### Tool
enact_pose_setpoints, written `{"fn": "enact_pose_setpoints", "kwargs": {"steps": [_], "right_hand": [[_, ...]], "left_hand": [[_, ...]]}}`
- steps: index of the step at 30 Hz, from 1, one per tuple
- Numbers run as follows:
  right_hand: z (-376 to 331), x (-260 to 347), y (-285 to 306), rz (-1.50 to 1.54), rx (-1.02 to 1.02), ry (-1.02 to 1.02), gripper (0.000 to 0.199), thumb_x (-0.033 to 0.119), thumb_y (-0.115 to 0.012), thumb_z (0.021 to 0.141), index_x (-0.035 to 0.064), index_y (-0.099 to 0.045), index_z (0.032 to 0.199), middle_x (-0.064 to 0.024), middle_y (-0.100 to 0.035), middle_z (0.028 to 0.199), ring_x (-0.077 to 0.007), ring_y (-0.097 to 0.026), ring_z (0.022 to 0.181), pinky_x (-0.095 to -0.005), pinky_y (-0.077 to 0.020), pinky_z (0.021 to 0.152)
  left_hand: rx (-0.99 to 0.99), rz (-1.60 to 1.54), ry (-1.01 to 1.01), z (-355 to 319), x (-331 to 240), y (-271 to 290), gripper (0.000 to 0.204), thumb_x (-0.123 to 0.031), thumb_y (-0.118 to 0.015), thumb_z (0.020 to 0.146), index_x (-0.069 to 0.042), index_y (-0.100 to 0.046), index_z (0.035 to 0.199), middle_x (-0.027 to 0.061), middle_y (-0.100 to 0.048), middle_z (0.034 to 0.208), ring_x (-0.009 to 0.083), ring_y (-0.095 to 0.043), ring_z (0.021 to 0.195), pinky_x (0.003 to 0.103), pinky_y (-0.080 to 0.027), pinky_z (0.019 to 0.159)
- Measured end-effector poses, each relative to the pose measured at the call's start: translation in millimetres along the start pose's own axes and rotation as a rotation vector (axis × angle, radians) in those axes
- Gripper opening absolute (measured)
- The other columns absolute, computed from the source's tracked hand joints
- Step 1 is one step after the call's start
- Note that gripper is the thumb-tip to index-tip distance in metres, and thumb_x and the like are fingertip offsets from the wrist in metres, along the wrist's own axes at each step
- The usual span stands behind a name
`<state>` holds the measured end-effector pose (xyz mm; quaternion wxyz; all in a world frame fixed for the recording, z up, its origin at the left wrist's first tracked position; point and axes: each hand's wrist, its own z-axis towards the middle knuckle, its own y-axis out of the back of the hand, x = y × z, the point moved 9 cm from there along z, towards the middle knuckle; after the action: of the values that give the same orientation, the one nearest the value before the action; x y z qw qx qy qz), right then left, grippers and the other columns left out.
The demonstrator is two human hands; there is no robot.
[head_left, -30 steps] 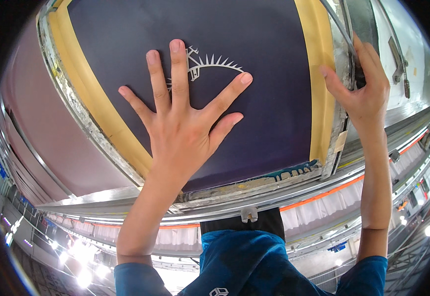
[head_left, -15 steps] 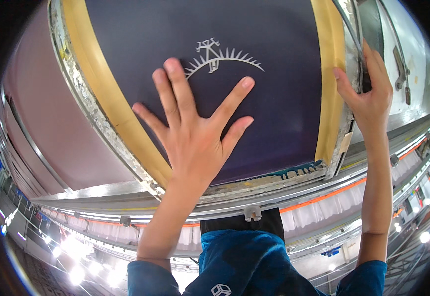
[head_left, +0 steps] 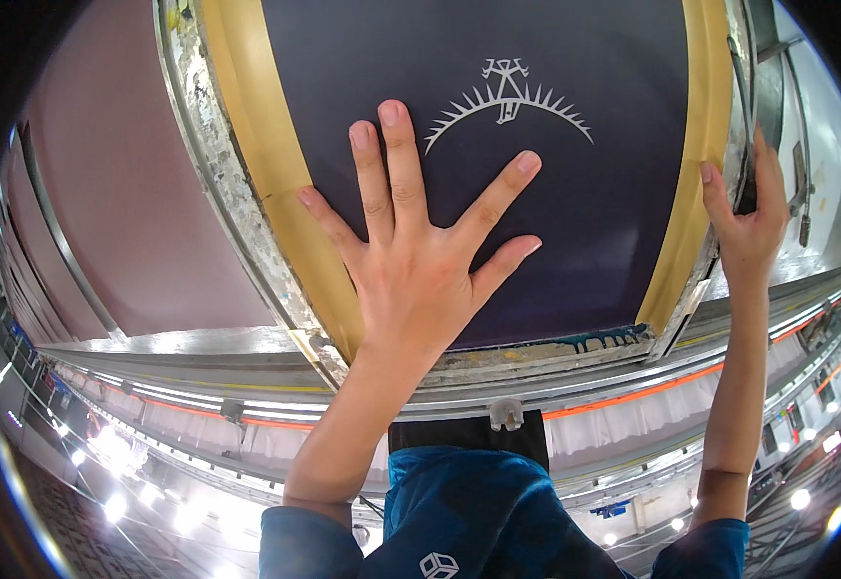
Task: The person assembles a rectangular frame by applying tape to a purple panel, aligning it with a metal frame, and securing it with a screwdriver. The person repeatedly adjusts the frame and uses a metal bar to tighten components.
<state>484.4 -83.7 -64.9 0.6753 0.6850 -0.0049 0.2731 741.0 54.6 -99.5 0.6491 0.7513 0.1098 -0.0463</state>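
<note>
In front of me lies a screen-printing frame (head_left: pixel 223 183) with paint-crusted metal sides. Its dark mesh (head_left: pixel 575 232) is bordered by yellow tape (head_left: pixel 676 232) and carries a pale spiked-arc design (head_left: pixel 507 101). My left hand (head_left: pixel 416 261) is open, palm down with fingers spread, over the left part of the mesh; its little finger reaches the left tape. Whether the palm presses on the mesh cannot be told. My right hand (head_left: pixel 754 217) grips the frame's right side, thumb on the near face and fingers beyond the edge, partly hidden.
A dull pink panel (head_left: pixel 140 212) extends on the left. Beyond the right side are a pale surface (head_left: pixel 840 154) and a thin metal rod with a dark end (head_left: pixel 804 227). Metal rails with an orange strip (head_left: pixel 623 398) run between the frame and my body, with a small grey block (head_left: pixel 506 415) there.
The frame and both hands have shifted rightward in view as the view itself moved. My left hand's fingers now sit left of the spiked-arc design, uncovering its left end. My right hand keeps its grip.
</note>
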Motion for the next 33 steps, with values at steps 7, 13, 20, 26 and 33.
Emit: {"fn": "enact_pose_setpoints", "kwargs": {"steps": [7, 13, 20, 26, 33], "right_hand": [[-0.8, -3.0, -1.0, -0.001, 0.012, -0.015, 0.054, 0.015, -0.081, 0.084, -0.0055, -0.060, 0.129, -0.0102, -0.063, 0.100, -0.0187, -0.062, 0.091, -0.0297, -0.0489, 0.082], [0.9, 3.3, -1.4, 0.003, 0.017, -0.022, 0.053, 0.017, -0.080, 0.085, -0.0052, -0.060, 0.129, -0.0104, -0.064, 0.101, -0.0185, -0.062, 0.091, -0.0302, -0.0487, 0.084], [-2.3, -3.4, -2.0, -0.021, 0.029, -0.089, 0.054, 0.020, -0.080, 0.086, -0.0068, -0.060, 0.129, -0.0112, -0.065, 0.102, -0.0203, -0.064, 0.094, -0.0314, -0.0488, 0.086], [-2.7, -2.0, -0.9, -0.041, 0.011, -0.100, 0.056, 0.021, -0.080, 0.086, -0.0089, -0.059, 0.129, -0.0150, -0.066, 0.108, -0.0227, -0.065, 0.099, -0.0329, -0.0492, 0.090], [-3.6, -3.7, -1.2, -0.056, -0.001, -0.105, 0.057, 0.020, -0.080, 0.086, -0.0099, -0.059, 0.129, -0.0166, -0.066, 0.111, -0.0243, -0.066, 0.102, -0.0338, -0.0501, 0.091]], "left_hand": [[-0.006, -0.013, 0.002, 0.1, 1.1, -1.2, 0.065, -0.076, -0.059, 0.082, -0.055, -0.050, 0.143, 0.0282, -0.016, 0.165, 0.0481, -0.015, 0.153, 0.079, -0.013, 0.108], [-0.047, -0.051, 0.030, -1.4, 5.3, -0.5, 0.071, -0.079, -0.059, 0.080, -0.053, -0.048, 0.145, 0.0316, -0.012, 0.164, 0.0507, -0.012, 0.152, 0.079, -0.012, 0.109], [0.007, -0.038, 0.042, -1.5, 7.0, -5.0, 0.077, -0.080, -0.058, 0.080, -0.050, -0.042, 0.150, 0.0339, -0.009, 0.164, 0.0522, -0.009, 0.152, 0.078, -0.010, 0.110], [0.018, -0.032, 0.041, -1.1, 7.0, -4.9, 0.078, -0.080, -0.057, 0.080, -0.051, -0.042, 0.150, 0.0340, -0.011, 0.163, 0.0520, -0.010, 0.152, 0.077, -0.008, 0.111], [0.022, -0.008, 0.035, -0.8, 7.2, -5.5, 0.080, -0.081, -0.057, 0.080, -0.051, -0.039, 0.151, 0.0346, -0.011, 0.163, 0.0522, -0.011, 0.152, 0.076, -0.009, 0.112]]}}
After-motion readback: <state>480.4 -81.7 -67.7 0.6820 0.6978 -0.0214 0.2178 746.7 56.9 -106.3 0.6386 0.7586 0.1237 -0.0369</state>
